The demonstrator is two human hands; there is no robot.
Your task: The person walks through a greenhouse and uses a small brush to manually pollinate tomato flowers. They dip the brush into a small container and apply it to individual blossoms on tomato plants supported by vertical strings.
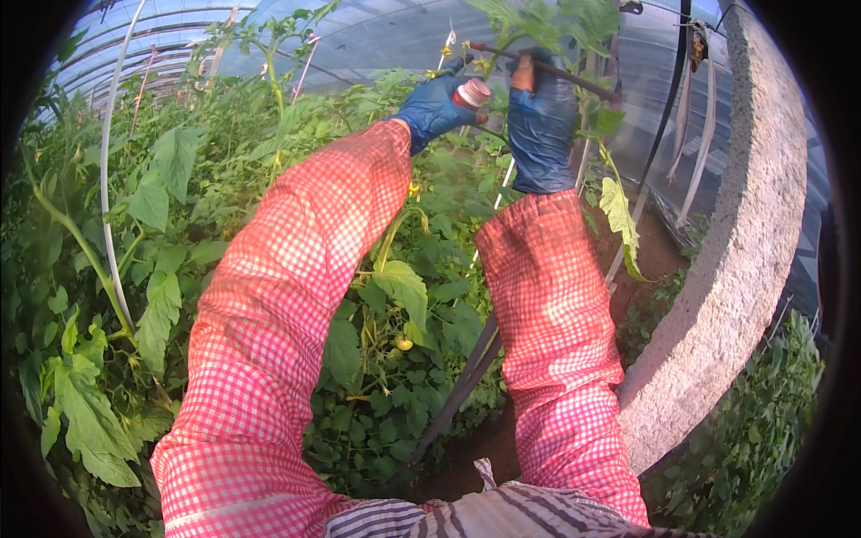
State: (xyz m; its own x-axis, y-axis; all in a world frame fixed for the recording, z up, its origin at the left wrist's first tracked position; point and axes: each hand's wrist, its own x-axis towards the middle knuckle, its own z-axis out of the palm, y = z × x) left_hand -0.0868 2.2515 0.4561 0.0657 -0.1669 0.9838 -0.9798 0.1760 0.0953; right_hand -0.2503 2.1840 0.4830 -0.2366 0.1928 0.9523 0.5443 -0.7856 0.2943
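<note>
My left hand (434, 111), in a blue glove torn at a fingertip, grips a small red bottle (473, 93) with a whitish threaded top. Beside it, my right hand (543, 128) wears a similar glove with the thumb bare. It holds a slim dark stick (572, 75), perhaps a brush, whose reddish tip points left. Close to that tip are yellow tomato flowers (483, 65) on a plant. My left fingertips are near these blooms; whether they touch is hidden. Leaves (592, 23) overhang my right hand.
A rough concrete post (733, 222) curves along the right. Tomato plants (222, 168) crowd the left, with a white support string (107, 168) among them. One pale tomato (403, 343) hangs low between my arms. Dark hoses (464, 383) run below, and plastic sheeting (390, 37) forms the wall.
</note>
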